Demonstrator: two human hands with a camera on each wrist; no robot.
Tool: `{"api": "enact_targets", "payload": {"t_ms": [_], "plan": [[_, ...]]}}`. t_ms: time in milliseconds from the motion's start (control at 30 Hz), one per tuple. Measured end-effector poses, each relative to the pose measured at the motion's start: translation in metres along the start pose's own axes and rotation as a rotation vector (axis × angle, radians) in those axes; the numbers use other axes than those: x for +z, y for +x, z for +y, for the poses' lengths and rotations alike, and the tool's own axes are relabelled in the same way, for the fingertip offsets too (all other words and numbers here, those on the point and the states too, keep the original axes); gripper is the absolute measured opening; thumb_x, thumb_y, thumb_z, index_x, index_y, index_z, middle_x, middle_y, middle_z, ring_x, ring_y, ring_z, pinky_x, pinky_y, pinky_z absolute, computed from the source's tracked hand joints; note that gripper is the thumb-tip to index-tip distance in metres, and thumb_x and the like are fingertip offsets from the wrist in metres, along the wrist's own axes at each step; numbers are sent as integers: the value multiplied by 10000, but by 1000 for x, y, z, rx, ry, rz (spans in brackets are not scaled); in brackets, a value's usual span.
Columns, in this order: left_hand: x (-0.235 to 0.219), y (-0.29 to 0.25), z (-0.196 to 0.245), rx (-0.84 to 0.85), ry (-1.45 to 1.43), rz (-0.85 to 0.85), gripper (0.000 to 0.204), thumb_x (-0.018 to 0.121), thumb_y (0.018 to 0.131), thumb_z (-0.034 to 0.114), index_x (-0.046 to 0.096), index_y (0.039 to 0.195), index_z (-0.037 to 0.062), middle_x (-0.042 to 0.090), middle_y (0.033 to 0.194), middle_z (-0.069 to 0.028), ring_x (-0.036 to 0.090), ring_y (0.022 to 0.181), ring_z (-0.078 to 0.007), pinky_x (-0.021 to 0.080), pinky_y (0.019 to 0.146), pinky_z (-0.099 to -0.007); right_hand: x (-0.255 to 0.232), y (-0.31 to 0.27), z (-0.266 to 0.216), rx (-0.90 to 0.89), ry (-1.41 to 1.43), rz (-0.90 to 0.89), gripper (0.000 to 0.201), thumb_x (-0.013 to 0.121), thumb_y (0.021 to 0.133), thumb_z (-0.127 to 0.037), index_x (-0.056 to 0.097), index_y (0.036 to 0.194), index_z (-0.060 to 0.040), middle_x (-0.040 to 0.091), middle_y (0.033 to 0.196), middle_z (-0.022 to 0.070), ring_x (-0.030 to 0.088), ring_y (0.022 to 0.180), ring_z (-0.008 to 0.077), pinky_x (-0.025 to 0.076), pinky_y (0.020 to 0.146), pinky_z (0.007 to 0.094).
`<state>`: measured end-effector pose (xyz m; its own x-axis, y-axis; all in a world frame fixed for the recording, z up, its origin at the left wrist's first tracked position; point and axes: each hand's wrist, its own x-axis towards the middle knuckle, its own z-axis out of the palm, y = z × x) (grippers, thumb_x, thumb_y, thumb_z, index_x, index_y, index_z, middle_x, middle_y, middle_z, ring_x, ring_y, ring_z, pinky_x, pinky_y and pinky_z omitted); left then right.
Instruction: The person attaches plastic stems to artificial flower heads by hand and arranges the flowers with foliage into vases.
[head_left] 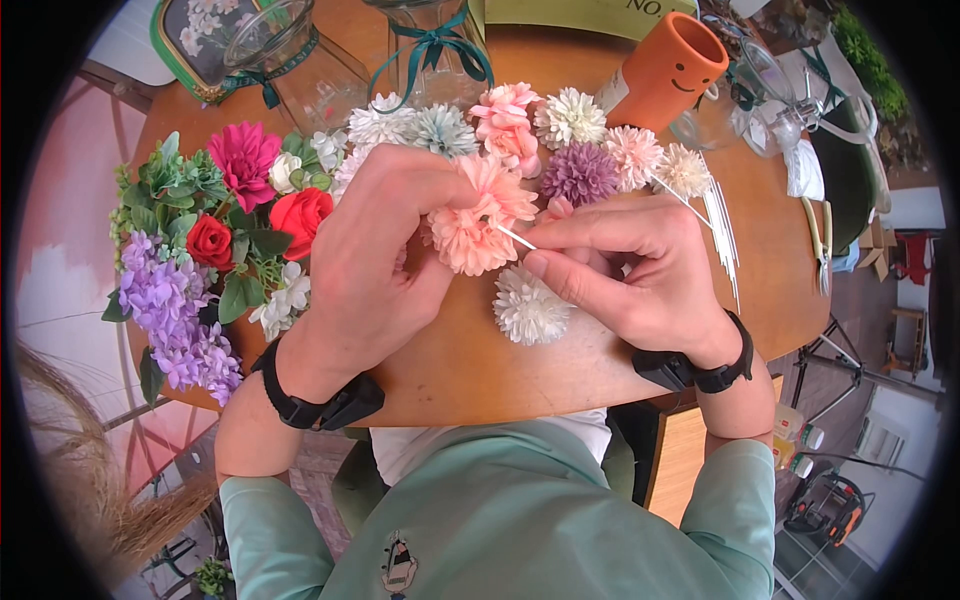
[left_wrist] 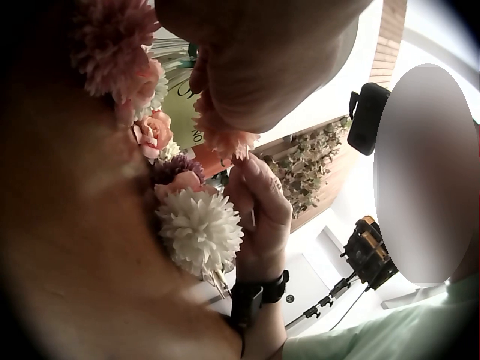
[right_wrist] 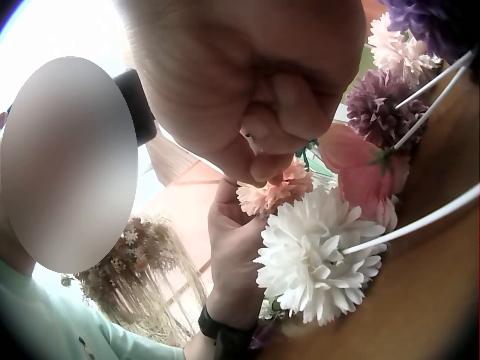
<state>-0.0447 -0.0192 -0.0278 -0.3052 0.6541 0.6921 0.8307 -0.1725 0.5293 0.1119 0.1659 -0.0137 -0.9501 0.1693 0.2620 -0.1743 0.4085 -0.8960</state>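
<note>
My left hand point(head_left: 372, 245) grips a peach artificial flower head point(head_left: 470, 247), thumb and fingers at its petals. From the right, my right hand point(head_left: 640, 262) pinches a thin white stem point(head_left: 514, 236) between thumb and forefinger; its tip points into the flower's middle. Just below the hands a white pompom flower point(head_left: 531, 306) lies on the table, its white stem showing in the right wrist view. A purple flower point(head_left: 579, 172) and a coral-pink one point(head_left: 508, 128) lie beyond the hands. In the left wrist view the peach flower point(left_wrist: 225, 139) is partly hidden by the left hand.
Mixed red, purple and green flowers point(head_left: 210, 250) cover the table's left side. Glass vases with teal ribbons point(head_left: 435, 50) stand at the back. An orange smiling pot point(head_left: 668, 75) is back right. White stems point(head_left: 722, 235) and pliers point(head_left: 820, 245) lie at right.
</note>
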Motion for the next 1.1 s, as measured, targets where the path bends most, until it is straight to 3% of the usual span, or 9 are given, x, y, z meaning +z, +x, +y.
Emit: {"api": "enact_targets", "payload": {"t_ms": [333, 400, 533, 700, 833, 933, 1000, 1033, 1100], "plan": [[-5, -3, 1, 87, 149, -44, 448, 669, 669, -193, 689, 1060, 25, 673, 1032, -124, 693, 853, -302, 559, 665, -363, 0, -1, -4, 81, 20, -40, 85, 750, 937, -46, 790, 973, 19, 651, 638, 15, 525, 539, 31, 392, 488, 247], [-7, -7, -1, 75, 174, -110, 493, 704, 684, -165, 681, 1125, 53, 674, 1079, -125, 667, 925, -292, 549, 760, -351, 1, -1, -5, 101, 36, -40, 92, 749, 944, -51, 788, 986, 22, 648, 639, 7, 521, 547, 28, 390, 490, 245], [-7, -6, -1, 137, 205, -108, 481, 703, 692, -168, 684, 1118, 55, 678, 1053, -124, 669, 889, -296, 547, 725, -357, -2, -1, -12, 252, 125, -74, 126, 738, 974, -63, 775, 1043, 36, 639, 658, -20, 502, 582, 13, 383, 504, 239], [-5, -9, 3, 176, 152, -169, 468, 709, 696, -170, 690, 1105, 57, 683, 1071, -123, 672, 901, -299, 545, 726, -357, 4, -3, -6, 270, 234, -83, 148, 722, 990, -52, 762, 1093, 47, 628, 676, -35, 480, 599, 4, 372, 515, 232], [-6, -7, 1, 173, 137, -163, 480, 727, 713, -144, 678, 1151, 47, 675, 1112, -131, 666, 953, -294, 550, 790, -365, 4, -1, -7, 272, 216, -26, 135, 734, 979, -39, 764, 1078, 48, 611, 668, -44, 460, 587, -1, 353, 511, 231], [-6, 2, 10, 159, 154, -14, 508, 752, 722, -114, 662, 1203, 23, 664, 1151, -143, 660, 1008, -260, 547, 868, -368, 4, -2, -5, 231, 197, 31, 128, 749, 967, -36, 769, 1065, 42, 601, 662, -51, 443, 569, -2, 340, 503, 234], [-8, 4, 17, -66, -51, 90, 514, 814, 731, -69, 657, 1216, 0, 668, 1172, -150, 661, 1079, -242, 541, 922, -368, 3, -1, -8, 219, 192, 27, 119, 752, 965, -37, 774, 1056, 36, 602, 663, -51, 437, 561, -3, 335, 499, 234], [-6, 3, 17, -64, -52, 90, 514, 814, 731, -69, 657, 1216, 0, 668, 1172, -150, 661, 1079, -242, 541, 922, -368, 2, -1, -9, 207, 187, 22, 110, 754, 962, -37, 780, 1046, 29, 603, 663, -52, 432, 554, -4, 330, 495, 234], [-2, -2, 16, -224, -116, -23, 548, 849, 756, -26, 633, 1260, -18, 661, 1234, -160, 657, 1141, -243, 541, 943, -365, 2, -1, -2, 165, 145, 24, 87, 757, 961, -41, 782, 1017, 20, 598, 662, -56, 422, 549, -6, 321, 490, 232]]}}
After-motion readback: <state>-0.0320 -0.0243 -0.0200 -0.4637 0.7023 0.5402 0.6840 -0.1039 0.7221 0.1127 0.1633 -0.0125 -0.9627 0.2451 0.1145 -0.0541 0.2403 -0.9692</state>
